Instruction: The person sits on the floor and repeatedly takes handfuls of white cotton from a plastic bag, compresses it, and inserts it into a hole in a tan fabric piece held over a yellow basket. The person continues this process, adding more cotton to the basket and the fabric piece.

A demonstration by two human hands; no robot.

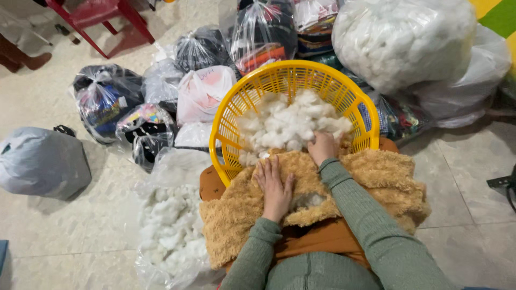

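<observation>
Both arms wear long, ribbed, sage-green knit sleeves ending snugly at the wrists. The hands are bare, without rings or gloves.

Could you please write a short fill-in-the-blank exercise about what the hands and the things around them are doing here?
1. The right hand reaches into a basket whose colour is ____.
2. The left hand lies flat on a fuzzy tan ____.
3. The basket holds white ____.
4. Top left on the floor stands a chair coloured ____.

Missing words: yellow; fabric; stuffing; red
</observation>
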